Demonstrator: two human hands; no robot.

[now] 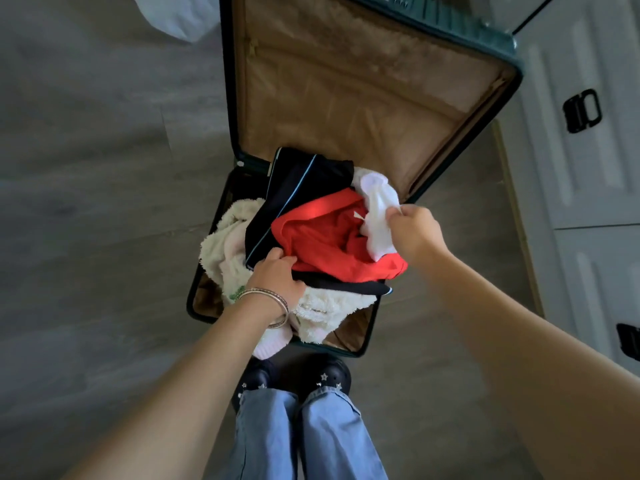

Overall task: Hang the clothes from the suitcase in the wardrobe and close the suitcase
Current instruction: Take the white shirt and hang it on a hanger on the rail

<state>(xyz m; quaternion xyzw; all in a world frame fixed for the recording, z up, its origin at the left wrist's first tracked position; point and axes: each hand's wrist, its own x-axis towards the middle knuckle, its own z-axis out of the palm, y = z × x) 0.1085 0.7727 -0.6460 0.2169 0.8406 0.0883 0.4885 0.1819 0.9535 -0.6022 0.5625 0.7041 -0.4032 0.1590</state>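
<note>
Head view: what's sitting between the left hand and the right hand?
In the head view, the red garment fills the stretch between the left hand and the right hand, which pinches the white garment.
</note>
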